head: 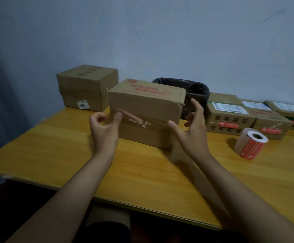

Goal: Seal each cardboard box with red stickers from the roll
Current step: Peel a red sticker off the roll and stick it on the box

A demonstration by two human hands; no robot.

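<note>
A cardboard box [146, 113] with red printing on its top stands in the middle of the yellow wooden desk [55, 151]. Its front face is turned to the person, and a strip of clear tape with torn paper remains runs across that face.

The left hand [104, 127] is at the left part of this front face. Its thumb presses on the tape strip, and the other fingers are curled in toward the palm and hold nothing that I can see. The right hand [191, 125] is at the right front corner of the box. Its fingers are spread and mostly straight, the thumb tip touches the end of the tape line, and the other fingers stand just beside the right side of the box.

The sticker roll [250, 143] lies on the desk to the right of the box, apart from both hands, with red stickers on its outside and a white core.

Behind the roll, a row of smaller boxes [230, 118] stands at the right edge of the desk. Two of them carry a red sticker on the front, and some have white shipping labels on top. A plain brown box [86, 88] with a small label stands at the back left. A bin with a black bag [193, 92] is behind the middle box, near the pale wall.
</note>
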